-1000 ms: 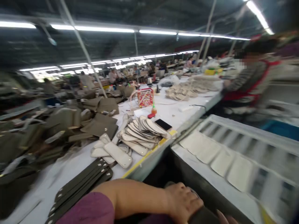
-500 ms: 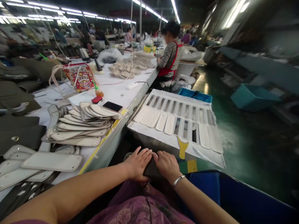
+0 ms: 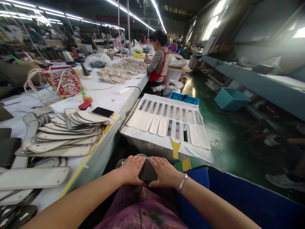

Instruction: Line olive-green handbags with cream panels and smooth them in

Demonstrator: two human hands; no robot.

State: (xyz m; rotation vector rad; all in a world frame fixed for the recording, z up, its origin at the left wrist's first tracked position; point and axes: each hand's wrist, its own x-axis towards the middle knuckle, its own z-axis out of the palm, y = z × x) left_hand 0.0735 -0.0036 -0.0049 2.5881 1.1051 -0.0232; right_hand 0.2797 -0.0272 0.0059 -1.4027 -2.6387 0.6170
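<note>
On my lap, a dark olive piece with a smooth face lies between my two hands; its full shape is hidden. My left hand grips its left side, fingers over the far edge and thumb at the near edge. From the right, my right hand holds it in the same way, a silver bracelet on that wrist. A grey curved strip shows at the far edge between the fingertips. Another olive part sticks out beyond my left hand.
To the left, a white table bears stacked pale straps, a phone and a glue bottle. Ahead stands a slotted rack with pale strips and a yellow tab. A blue bin is at my right; a person sits farther off.
My view has swung right, so the table and rack sit farther left. My hands have moved apart, baring more of the olive piece and the grey strip.
</note>
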